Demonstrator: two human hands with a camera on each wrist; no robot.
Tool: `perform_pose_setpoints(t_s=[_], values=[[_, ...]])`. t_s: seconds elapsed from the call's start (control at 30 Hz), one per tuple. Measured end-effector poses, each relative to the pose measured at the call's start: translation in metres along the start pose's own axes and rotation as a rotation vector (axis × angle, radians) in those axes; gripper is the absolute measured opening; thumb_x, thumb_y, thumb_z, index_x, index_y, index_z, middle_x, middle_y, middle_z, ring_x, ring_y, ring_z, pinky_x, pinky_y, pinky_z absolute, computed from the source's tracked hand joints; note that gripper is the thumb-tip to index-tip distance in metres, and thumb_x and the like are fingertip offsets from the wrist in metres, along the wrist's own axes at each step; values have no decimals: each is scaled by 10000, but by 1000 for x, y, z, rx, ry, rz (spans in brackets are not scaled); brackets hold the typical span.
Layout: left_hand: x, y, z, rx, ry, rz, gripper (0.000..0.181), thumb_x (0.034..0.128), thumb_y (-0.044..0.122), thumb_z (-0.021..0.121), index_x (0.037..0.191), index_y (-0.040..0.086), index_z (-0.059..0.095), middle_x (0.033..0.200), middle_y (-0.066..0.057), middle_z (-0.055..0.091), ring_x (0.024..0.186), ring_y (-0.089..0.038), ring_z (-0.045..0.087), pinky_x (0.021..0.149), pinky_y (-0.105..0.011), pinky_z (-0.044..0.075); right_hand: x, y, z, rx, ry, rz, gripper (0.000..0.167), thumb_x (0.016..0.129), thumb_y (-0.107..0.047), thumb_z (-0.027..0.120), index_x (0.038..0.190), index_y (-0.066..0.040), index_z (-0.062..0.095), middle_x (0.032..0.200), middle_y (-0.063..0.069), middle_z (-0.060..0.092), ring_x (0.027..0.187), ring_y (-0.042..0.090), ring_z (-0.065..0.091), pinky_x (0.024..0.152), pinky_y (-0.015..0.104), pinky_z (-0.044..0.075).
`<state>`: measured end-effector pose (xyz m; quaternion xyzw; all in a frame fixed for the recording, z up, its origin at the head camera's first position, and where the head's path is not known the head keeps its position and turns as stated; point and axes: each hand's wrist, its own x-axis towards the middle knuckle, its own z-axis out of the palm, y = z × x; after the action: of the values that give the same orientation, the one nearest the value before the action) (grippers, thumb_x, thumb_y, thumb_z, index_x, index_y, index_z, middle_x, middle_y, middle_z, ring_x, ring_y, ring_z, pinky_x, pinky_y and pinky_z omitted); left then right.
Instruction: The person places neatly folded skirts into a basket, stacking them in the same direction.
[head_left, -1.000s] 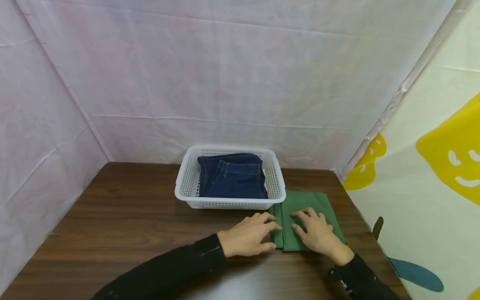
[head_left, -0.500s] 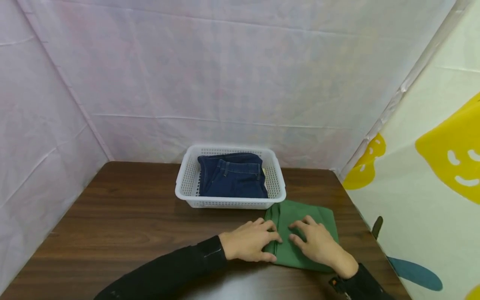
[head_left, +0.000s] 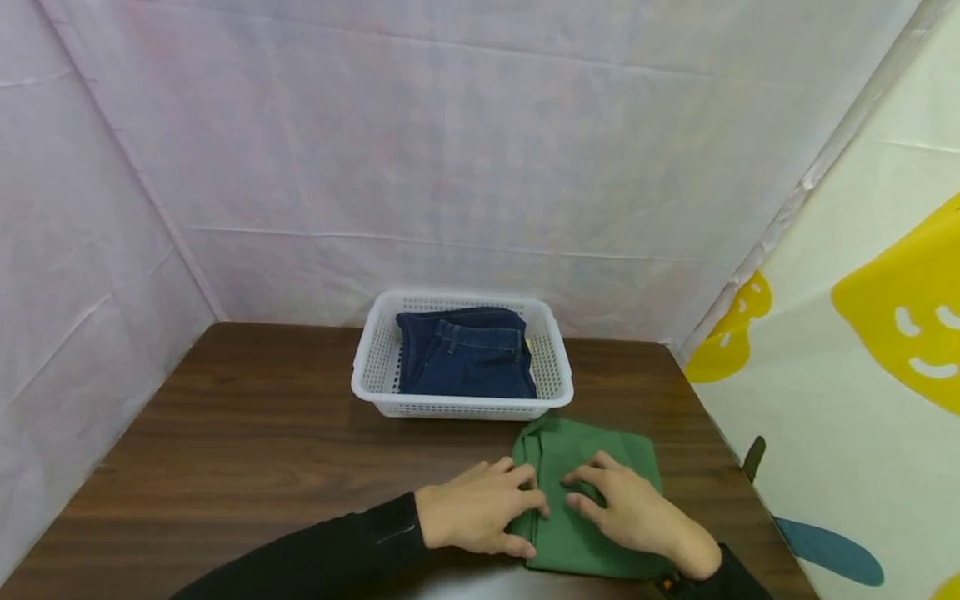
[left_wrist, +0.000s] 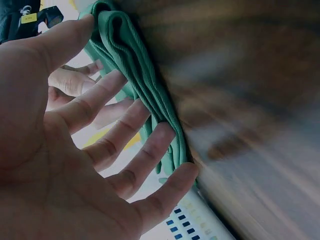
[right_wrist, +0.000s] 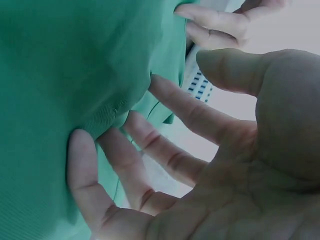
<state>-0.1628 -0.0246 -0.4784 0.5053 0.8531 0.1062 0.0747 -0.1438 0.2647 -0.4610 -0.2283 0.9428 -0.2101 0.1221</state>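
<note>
A folded piece of green cloth (head_left: 564, 542) lies in front of the basket, with layered folds along its left side. My left hand (head_left: 483, 510) is at that side, its spread fingertips touching the stacked folds (left_wrist: 142, 75) in the left wrist view. On top of the cloth rests my right hand (head_left: 636, 510). In the right wrist view its fingertips (right_wrist: 82, 145) press into the green fabric (right_wrist: 65, 65) and wrinkle it. Neither hand curls round the cloth. Folded dark blue jeans (head_left: 472, 358) lie inside the white basket.
The white perforated plastic basket (head_left: 461, 406) stands at the back of the brown wooden table (head_left: 285, 442). Behind it hangs a pale fabric wall (head_left: 450, 167). A printed curtain with yellow shapes (head_left: 907, 308) borders the right table edge.
Both hands have moved toward the front of the table and slightly left, sliding the green cloth with them. The cloth has turned a little and left the basket's right side. The basket stays put.
</note>
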Motion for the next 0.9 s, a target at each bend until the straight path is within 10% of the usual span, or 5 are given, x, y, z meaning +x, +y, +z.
perform_pose_setpoints(t_s=[0.27, 0.9], values=[[-34, -2, -5, -83, -38, -63, 458, 1067, 619, 810, 1473, 415, 755, 1418, 111, 658, 1212, -76, 600, 1000, -389, 622, 12, -17, 10, 44, -28, -90, 299, 1162, -214, 723, 1443, -177, 819, 1336, 9, 707, 1149, 200, 722, 884, 294, 594], [-111, -42, -11, -277, 47, -222, 262, 1153, 429, 747, 1394, 410, 848, 1180, 126, 676, 920, 6, 489, 767, -232, 408, 56, -65, 34, 66, -79, -198, 334, 1193, -202, 662, 1490, -109, 783, 1607, 145, 685, 1487, 367, 687, 1215, 585, 608]])
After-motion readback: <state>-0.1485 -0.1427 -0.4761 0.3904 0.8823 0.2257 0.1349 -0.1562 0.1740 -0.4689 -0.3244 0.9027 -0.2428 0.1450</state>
